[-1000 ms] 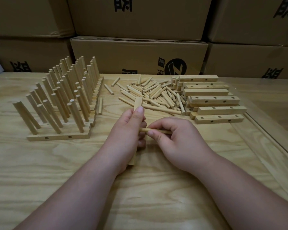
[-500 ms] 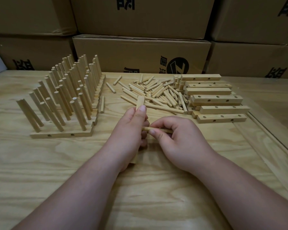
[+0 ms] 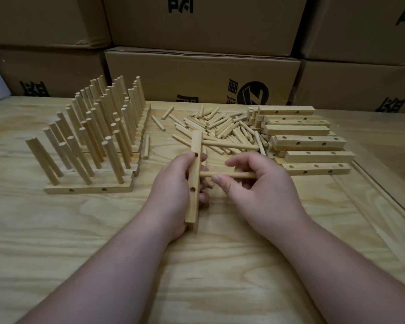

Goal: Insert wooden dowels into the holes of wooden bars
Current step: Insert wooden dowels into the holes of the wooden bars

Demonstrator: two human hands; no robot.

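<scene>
My left hand (image 3: 173, 195) grips a wooden bar (image 3: 195, 183) that stands on its near end, tilted away from me, with two side holes showing. A wooden dowel (image 3: 229, 175) lies level, its left end against the bar's right face between my left fingers. My right hand (image 3: 262, 190) pinches this dowel between thumb and fingers. Whether the dowel's tip sits in a hole is hidden. Loose dowels (image 3: 220, 129) lie in a heap behind my hands. Bare bars (image 3: 309, 141) with holes are stacked at the right.
Finished bars with several upright dowels (image 3: 96, 136) stand in rows at the left. Cardboard boxes (image 3: 204, 76) form a wall along the table's far edge. A raised wooden strip (image 3: 372, 197) runs along the right of the plywood table (image 3: 56, 230).
My left thumb has slid off the bar's top, and the bar has turned so its side holes show. The right hand's fingers have loosened and slid rightwards along the dowel. The camera has dipped slightly.
</scene>
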